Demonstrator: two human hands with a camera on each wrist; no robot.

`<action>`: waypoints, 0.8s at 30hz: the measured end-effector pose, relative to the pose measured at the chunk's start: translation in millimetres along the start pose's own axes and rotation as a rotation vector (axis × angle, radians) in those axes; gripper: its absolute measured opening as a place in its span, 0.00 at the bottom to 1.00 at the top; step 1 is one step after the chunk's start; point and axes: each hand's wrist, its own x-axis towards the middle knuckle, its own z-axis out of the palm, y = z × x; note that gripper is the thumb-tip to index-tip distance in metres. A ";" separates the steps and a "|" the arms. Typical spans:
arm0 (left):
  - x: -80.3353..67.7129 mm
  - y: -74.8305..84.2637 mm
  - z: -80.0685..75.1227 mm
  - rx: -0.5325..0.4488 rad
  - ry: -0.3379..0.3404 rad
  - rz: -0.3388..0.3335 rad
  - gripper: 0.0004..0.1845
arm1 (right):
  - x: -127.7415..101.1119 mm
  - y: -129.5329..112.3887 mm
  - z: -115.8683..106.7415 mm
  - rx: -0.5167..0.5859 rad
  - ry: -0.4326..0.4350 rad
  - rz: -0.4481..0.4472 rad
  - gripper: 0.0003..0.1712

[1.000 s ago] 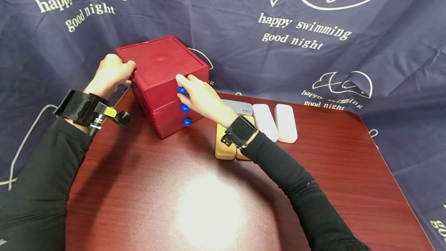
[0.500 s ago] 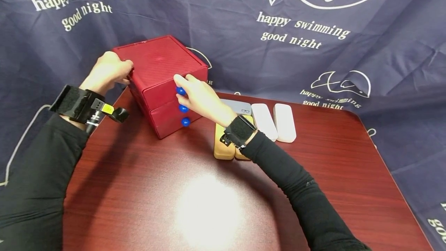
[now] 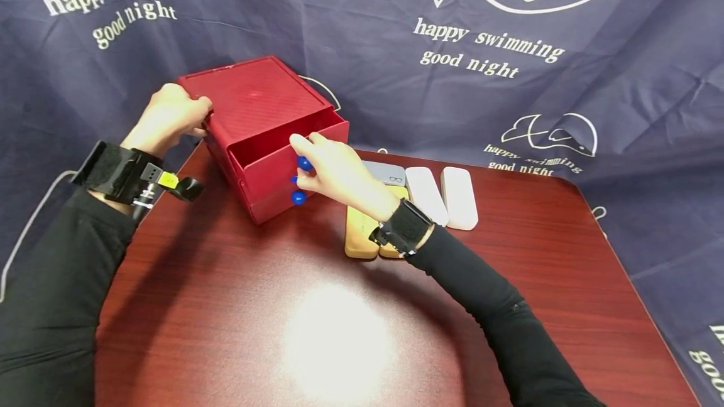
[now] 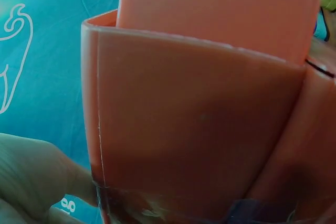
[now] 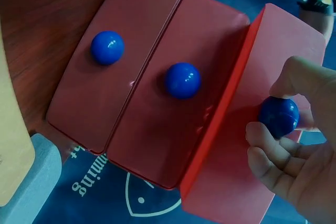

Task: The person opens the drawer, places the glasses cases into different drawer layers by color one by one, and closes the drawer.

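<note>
A red box of drawers [image 3: 254, 90] stands at the back left of the table, its three drawer fronts each bearing a round blue knob. The top drawer [image 3: 266, 171] is pulled partly out, and the inside that shows is bare. My right hand [image 3: 345, 174] pinches the top blue knob [image 5: 279, 117] between thumb and fingers. At the box's left side, my left hand [image 3: 170, 115] grips the upper edge with curled fingers; some fingertips are hidden. In the right wrist view the middle knob [image 5: 182, 81] and bottom knob [image 5: 107, 48] sit on shut drawers.
Right of the box lie two yellow cases [image 3: 360, 237], partly under my right wrist, a grey case [image 3: 384, 173] with a glasses mark, and two white cases [image 3: 459, 198]. A dark blue printed curtain [image 3: 362, 49] hangs behind the wooden table [image 3: 226, 306].
The top drawer has slid out toward me, drawn by my right hand on its knob. My left hand stays at the box's left edge.
</note>
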 end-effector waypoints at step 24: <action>1.7 -2.6 1.6 -0.004 0.022 0.033 0.13 | -55.6 -7.8 -19.6 -0.077 0.076 -0.056 0.14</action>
